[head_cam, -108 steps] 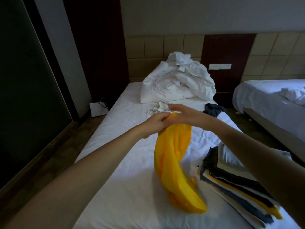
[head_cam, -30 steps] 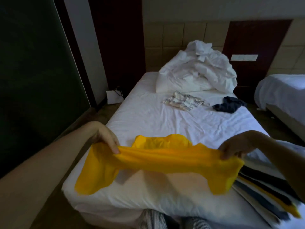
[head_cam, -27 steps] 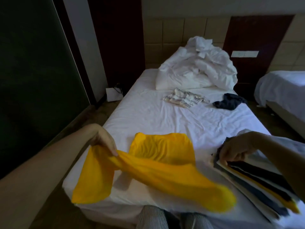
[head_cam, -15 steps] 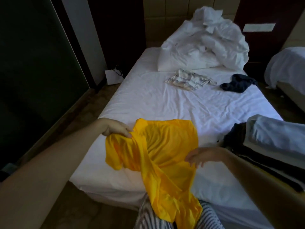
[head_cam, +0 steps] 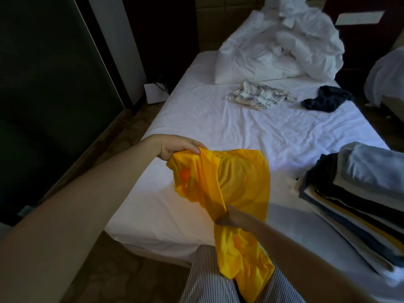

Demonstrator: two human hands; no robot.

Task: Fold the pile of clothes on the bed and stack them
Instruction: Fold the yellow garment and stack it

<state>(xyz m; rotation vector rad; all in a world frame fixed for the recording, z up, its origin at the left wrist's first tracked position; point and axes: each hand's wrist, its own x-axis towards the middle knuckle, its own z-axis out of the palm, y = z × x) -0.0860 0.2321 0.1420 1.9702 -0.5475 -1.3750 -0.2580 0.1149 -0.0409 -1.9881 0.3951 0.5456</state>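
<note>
A bright yellow garment (head_cam: 238, 184) lies partly on the near end of the white bed (head_cam: 218, 127), its lower part hanging over the bed's edge. My left hand (head_cam: 179, 147) grips its upper left corner. My right hand (head_cam: 227, 218) is closed on the bunched fabric lower down. A stack of folded clothes (head_cam: 349, 193) sits at the bed's right edge. Two unfolded items lie farther up the bed: a pale crumpled garment (head_cam: 258, 96) and a dark blue garment (head_cam: 325, 101).
A heap of white duvet and pillows (head_cam: 282, 44) fills the head of the bed. A second bed (head_cam: 389, 73) stands at the far right. A dark glass panel (head_cam: 43, 84) and floor run along the left, with a small white box (head_cam: 154, 92) by the wall.
The yellow garment was held up bunched, then stretched wide between both hands, then laid on the bed. My right hand let go, moved down and now grips the hanging part.
</note>
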